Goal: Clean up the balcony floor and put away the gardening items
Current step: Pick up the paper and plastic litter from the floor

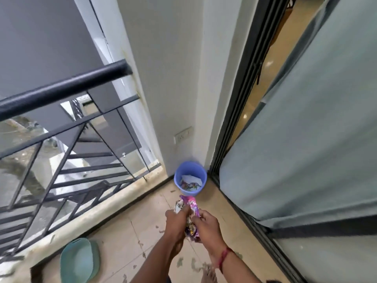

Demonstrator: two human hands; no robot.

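Balcony corner, seen from above. Item: bundle of crumpled wrappers (191, 205), pink and purple foil, held over the floor tiles (140, 223) just short of the bin. Left hand (177, 218): fingers curled round the bundle's left side. Right hand (206, 225): fingers curled round its right side, a red thread at the wrist; the two hands close together. Item: blue bucket (190, 168), upright in the corner where the white wall meets the door frame, with paper and wrappers in it. Item: green basin (78, 260), on the floor at lower left, against the raised kerb (91, 216). Item: scattered leaf scraps (180, 262), thickest near the person's feet. Bounds: black railing (61, 88) above the kerb to the left; sliding-door track (253, 219) and grey curtain (306, 139) to the right. Open floor is a narrow strip between kerb and track, tapering to the bucket. Wall socket (183, 135) above the bucket.
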